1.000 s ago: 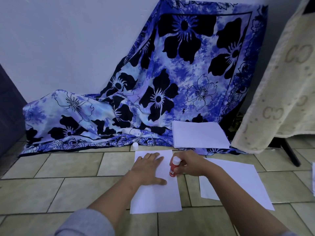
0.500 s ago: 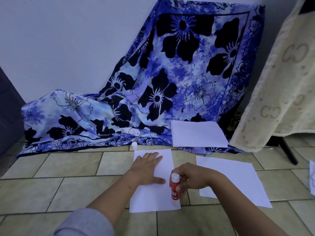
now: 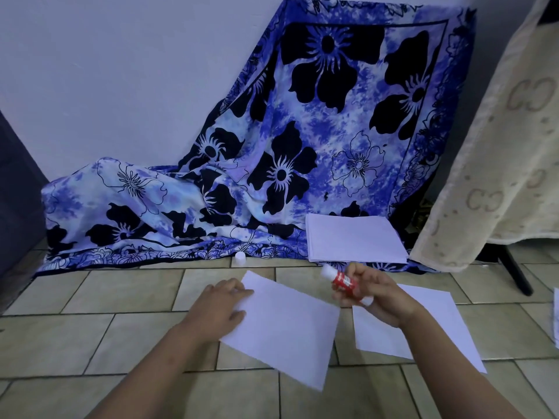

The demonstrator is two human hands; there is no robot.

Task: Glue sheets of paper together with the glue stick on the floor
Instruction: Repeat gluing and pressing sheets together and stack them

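A white sheet of paper [image 3: 287, 331] lies skewed on the tiled floor in front of me. My left hand [image 3: 220, 306] grips its left edge, thumb on top. My right hand [image 3: 372, 297] holds the red glue stick [image 3: 340, 279] tilted above the floor, its white tip pointing up and left. A second white sheet [image 3: 438, 322] lies to the right, partly under my right forearm. The glue stick's white cap [image 3: 240, 257] stands on the floor at the cloth's edge.
A stack of white paper [image 3: 354, 238] rests on the blue flowered cloth [image 3: 272, 146] draped against the wall. A beige towel [image 3: 499, 146] hangs at the right over a black stand leg [image 3: 514, 273]. Another white paper edge [image 3: 556, 316] shows at far right.
The sheet under my left hand has turned from upright to skewed. My left hand shifted to its left edge. My right hand lifted the glue stick off the paper and tilted it.
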